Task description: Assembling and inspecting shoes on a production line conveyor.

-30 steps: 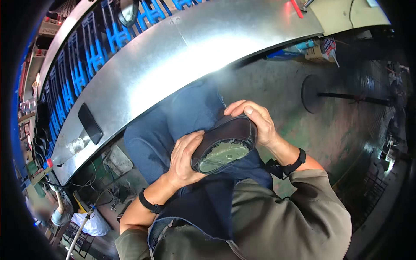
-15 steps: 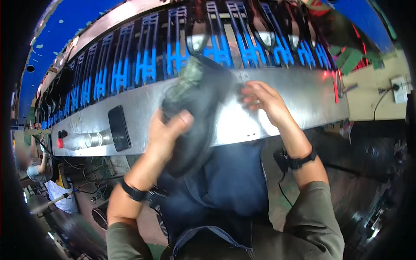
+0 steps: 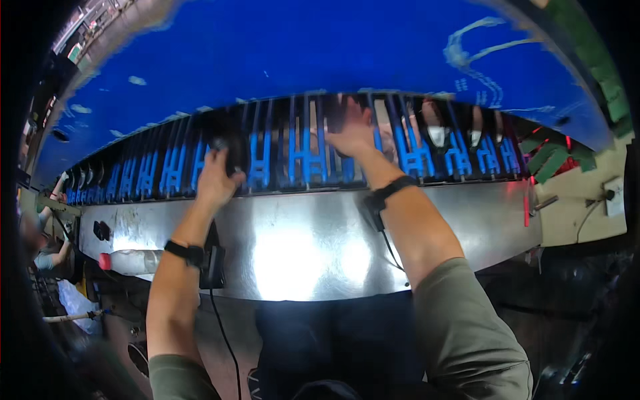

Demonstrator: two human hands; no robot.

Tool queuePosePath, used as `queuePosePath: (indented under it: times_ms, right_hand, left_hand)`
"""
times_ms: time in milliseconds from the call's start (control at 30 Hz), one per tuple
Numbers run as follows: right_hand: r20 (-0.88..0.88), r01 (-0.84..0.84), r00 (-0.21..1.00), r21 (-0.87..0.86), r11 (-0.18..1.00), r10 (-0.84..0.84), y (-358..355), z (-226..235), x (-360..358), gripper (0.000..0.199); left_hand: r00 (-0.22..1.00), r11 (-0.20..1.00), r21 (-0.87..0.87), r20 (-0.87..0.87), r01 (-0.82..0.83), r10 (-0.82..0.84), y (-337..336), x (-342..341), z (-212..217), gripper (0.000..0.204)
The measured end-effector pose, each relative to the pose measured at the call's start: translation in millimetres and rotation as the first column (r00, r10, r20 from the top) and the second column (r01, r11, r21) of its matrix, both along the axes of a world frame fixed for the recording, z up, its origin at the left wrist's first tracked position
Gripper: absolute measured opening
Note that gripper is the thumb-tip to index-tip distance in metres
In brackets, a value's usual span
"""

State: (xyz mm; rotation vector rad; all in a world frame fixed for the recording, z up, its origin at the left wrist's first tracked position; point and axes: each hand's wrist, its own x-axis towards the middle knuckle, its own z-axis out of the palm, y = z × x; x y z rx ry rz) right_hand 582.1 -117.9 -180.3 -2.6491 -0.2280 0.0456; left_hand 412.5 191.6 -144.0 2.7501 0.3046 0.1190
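At the blue-and-black rack (image 3: 259,160), my left hand (image 3: 217,180) is closed on a black shoe (image 3: 227,137), which is blurred and partly lost in the dark slots. The thumb lies along its right side. Farther right, my right hand (image 3: 357,137) reaches between the blue uprights, thumb and fingers apart around a dark, smeared shape. Whether it grips that shape cannot be made out. Both forearms stretch over the metal table (image 3: 467,220), each with a black strap and a cabled device at the wrist.
A large blue panel (image 3: 300,47) overhangs the rack. On the table's left end lie a clear bottle with a red cap (image 3: 137,262) and a small black object (image 3: 101,231). More shoes (image 3: 437,133) stand in the rack at right. Another person (image 3: 50,257) is at far left.
My left hand has carried the shoe from over my lap forward to the rack. My right hand has moved forward and left into the slots. The view has shifted, showing more blue panel.
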Motion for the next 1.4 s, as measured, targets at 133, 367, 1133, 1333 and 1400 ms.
queuePosePath:
  times_ms: [133, 367, 1133, 1333, 1400]
  right_hand:
    - [-0.47, 0.381, 0.766, 0.882, 0.279, 0.438, -98.9, 82.3, -78.5, 0.063]
    - [0.015, -0.178, 0.972, 0.699, 0.693, 0.235, -207.3, 115.7, -373.9, 0.088]
    - [0.095, -0.252, 0.965, 0.609, 0.752, 0.246, -178.0, 171.3, -493.8, 0.014]
    - [-0.045, -0.149, 0.968, 0.692, 0.706, 0.248, -198.7, 172.9, -498.6, 0.013]
    - [-0.225, 0.029, 0.949, 0.762, 0.647, 0.222, -218.0, 169.5, -503.3, 0.014]
  left_hand:
    - [0.983, 0.972, -0.143, 0.015, 0.184, -0.184, -49.9, -83.6, 45.2, 0.07]
    - [0.928, 0.447, -0.894, -0.156, 0.014, -0.34, -220.3, -198.1, 68.0, 0.096]
    - [0.982, 0.598, -0.783, 0.095, 0.174, -0.163, -306.4, -389.7, 112.3, 0.123]
    - [0.977, 0.216, -0.969, 0.077, 0.121, -0.201, -308.0, -383.6, 121.3, 0.121]
    - [0.964, 0.134, -0.981, 0.103, 0.139, -0.247, -318.1, -377.8, 126.4, 0.12]
